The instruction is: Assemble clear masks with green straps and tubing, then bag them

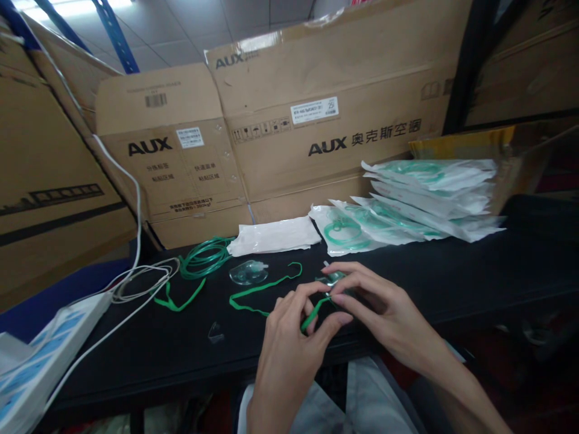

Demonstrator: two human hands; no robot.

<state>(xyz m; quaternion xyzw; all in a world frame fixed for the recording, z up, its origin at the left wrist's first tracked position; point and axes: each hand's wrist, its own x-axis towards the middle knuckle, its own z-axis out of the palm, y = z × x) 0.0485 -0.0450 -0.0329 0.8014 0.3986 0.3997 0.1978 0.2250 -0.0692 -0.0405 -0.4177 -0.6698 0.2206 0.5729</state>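
Observation:
My left hand (292, 337) pinches the end of a green elastic strap (260, 289) that trails left across the black table (158, 349). My right hand (371, 301) is closed on a small clear plastic mask (332, 278) where the strap meets it. A second clear mask (248, 272) lies a little to the left. Another green strap (178, 299) and a coil of green tubing (205, 256) lie further left.
Sealed bags with green tubing (429, 193) are stacked at the back right, with an empty white bag (274, 235) beside them. AUX cardboard boxes (316, 120) wall the table's far side. White cables (140, 280) and a power strip (40, 355) lie left. A small clear clip (216, 331) sits near.

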